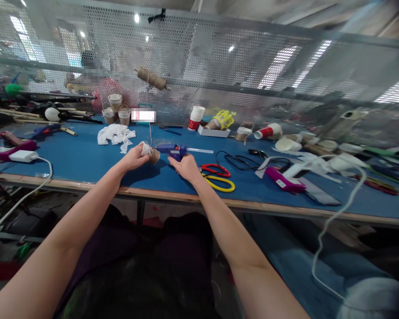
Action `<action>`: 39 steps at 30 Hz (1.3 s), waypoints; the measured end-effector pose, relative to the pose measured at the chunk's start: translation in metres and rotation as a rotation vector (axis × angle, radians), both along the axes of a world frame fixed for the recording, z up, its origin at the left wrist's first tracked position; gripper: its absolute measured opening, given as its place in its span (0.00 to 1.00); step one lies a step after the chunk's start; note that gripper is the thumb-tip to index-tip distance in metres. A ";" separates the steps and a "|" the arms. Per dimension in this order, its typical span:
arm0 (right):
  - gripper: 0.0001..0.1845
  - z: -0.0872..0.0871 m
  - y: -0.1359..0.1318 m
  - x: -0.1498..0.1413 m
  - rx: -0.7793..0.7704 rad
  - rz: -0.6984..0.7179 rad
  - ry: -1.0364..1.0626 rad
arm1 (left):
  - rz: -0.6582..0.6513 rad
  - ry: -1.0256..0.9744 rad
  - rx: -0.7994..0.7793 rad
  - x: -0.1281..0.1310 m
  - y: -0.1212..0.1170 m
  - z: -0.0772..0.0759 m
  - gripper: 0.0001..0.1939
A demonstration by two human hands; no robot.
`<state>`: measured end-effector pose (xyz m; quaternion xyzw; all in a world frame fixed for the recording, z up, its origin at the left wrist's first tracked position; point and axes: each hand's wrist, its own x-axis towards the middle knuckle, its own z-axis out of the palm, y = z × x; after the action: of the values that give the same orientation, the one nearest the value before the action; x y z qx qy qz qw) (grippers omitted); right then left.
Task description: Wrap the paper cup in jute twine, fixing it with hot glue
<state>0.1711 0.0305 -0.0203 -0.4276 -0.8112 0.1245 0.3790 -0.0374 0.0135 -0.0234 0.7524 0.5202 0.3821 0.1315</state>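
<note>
My left hand [134, 156] is closed around a paper cup [148, 151] partly wrapped in brown twine, held on its side above the blue table [86, 161]. My right hand [185, 167] grips a blue glue gun [174, 151] whose nozzle points left at the cup's twine-covered part. A clear glue stick [199, 151] sticks out of the gun's back to the right. A thin twine strand [150, 130] runs up from the cup toward the twine spool [152, 79] on the mesh wall.
Red scissors [214, 169] and yellow scissors [221, 182] lie right of my right hand. A pink glue gun [282, 179], white cable [339, 212], cups [196, 118], white cloth scraps [116, 134] and a white adapter [23, 155] lie around. A person sits behind the mesh wall [96, 88].
</note>
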 end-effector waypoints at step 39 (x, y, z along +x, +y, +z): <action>0.12 -0.004 -0.011 0.005 -0.017 0.005 0.005 | -0.048 -0.056 -0.025 -0.004 0.004 -0.002 0.16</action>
<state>0.1765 0.0197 -0.0246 -0.4286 -0.8101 0.1333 0.3772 -0.0410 0.0180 -0.0252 0.7522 0.5026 0.3932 0.1643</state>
